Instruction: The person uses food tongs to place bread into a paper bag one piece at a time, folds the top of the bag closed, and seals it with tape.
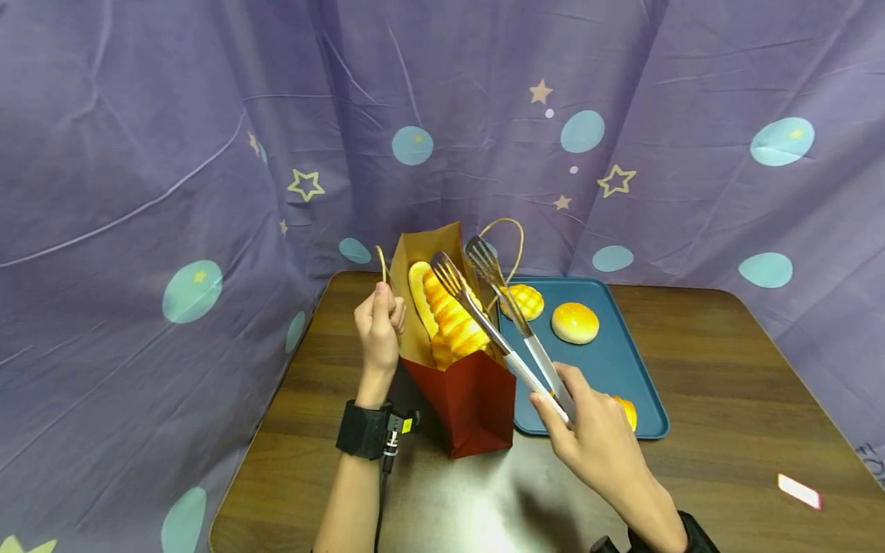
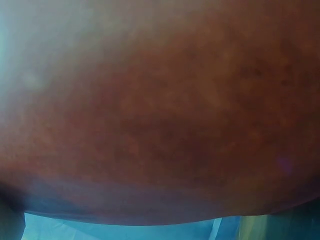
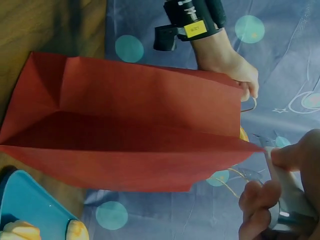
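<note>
Your left hand (image 1: 378, 322) is curled round one cord handle (image 1: 382, 265) of the red paper bag (image 1: 477, 407), and your right hand's fingers grip the metal tongs (image 1: 548, 367), whose two arms stand spread. The bag stands open-mouthed beside the tray's (image 1: 608, 361) left edge, with a ridged loaf (image 1: 452, 315) and a smooth long bun (image 1: 422, 288) inside it. One tong head lies over the ridged loaf; whether it touches, you can't tell from here (your left wrist view is only a blurred reddish-brown surface, so no help).

Watch the far cord loop (image 1: 522, 240): it stands close to the outer tong arm, and a sideways pull could hook it and tip the bag. The thin paper rim could also fold or tear if an arm leans on it, and too firm a tug with your left hand would likely skew the mouth. Squeezing with one arm outside the rim would pinch paper as well as bread.

For room, the purple curtain (image 1: 484, 153) hangs close behind the bag, so there's little to spare at the back. The tray hems in the right side, carrying a scored bun (image 1: 527, 302), a round bun (image 1: 575, 322) and a piece partly hidden by your right hand (image 1: 598, 434). The tabletop (image 1: 705, 369) is roomier right of the tray.
</note>
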A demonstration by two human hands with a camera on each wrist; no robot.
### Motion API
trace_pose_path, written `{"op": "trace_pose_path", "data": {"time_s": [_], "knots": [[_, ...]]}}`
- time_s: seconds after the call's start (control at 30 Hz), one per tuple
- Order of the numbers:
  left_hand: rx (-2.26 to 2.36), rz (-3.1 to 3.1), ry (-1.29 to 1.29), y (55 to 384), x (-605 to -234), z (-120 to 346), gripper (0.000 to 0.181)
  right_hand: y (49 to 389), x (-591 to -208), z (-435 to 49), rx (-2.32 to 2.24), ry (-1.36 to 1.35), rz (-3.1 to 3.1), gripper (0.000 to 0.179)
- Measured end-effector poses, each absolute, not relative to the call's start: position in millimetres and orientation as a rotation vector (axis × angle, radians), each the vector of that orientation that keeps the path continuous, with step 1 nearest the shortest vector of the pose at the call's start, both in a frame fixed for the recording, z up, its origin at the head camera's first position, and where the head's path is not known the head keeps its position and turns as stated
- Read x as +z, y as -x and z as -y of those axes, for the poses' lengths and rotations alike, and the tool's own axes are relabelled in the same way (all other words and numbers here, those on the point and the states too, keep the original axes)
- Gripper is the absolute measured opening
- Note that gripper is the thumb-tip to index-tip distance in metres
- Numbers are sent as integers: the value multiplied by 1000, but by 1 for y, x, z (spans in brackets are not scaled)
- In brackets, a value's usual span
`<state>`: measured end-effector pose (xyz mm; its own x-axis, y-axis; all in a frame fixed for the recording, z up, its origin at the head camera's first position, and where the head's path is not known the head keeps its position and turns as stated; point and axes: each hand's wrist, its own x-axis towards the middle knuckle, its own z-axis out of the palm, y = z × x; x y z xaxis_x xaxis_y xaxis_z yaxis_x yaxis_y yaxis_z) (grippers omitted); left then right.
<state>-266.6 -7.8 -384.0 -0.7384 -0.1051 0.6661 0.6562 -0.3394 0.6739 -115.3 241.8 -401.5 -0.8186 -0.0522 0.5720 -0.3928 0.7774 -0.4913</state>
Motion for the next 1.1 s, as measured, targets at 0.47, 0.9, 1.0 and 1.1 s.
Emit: {"op": "trace_pose_path", "data": {"time_s": [0.47,0.9,1.0,1.1], "knots": [[-2097,1441,737,268,-388,8,50,92,-412,-279,931,-300,2312,51],[-2073,1433,717,270,-383,5,52,41,-453,-365,590,-226,2646,39],[-2078,1427,720,268,-384,3,54,30,-464,-377,448,-236,2723,38],[-2092,1425,721,267,-387,0,56,20,-475,-385,352,-221,2774,39]]}}
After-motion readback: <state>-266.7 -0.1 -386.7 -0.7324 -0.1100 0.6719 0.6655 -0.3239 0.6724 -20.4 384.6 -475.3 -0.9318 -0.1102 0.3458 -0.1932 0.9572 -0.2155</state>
